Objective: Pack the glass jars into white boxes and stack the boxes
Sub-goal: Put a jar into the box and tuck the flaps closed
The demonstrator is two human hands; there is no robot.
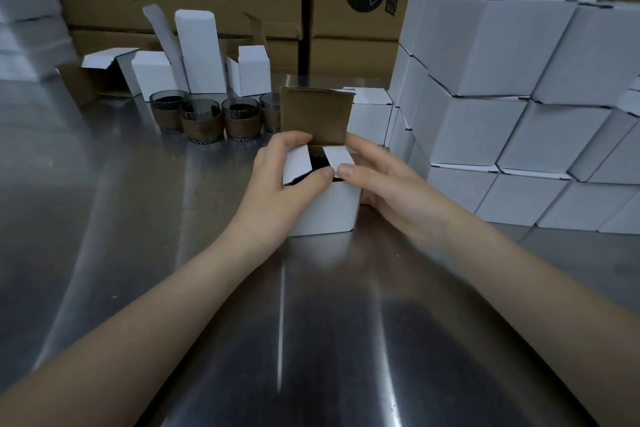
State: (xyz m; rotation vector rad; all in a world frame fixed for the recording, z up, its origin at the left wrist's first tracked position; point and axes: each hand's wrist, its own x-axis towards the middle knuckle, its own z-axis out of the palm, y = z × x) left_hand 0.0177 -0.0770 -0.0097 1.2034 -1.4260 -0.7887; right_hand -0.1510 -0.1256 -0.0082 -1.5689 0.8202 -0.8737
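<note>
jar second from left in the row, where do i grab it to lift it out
Take the jar by its brown sleeve, coming from above and pinching it front and back: it stands upright, and neighbouring jars crowd both sides.

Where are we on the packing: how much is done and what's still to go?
Done: a wall of closed white boxes stands stacked on the right. In hand: the left hand and right hand fold the side flaps of a white box over something dark inside; its lid flap stands upright. Left: four glass jars wait behind it, with open boxes beyond them.
</note>
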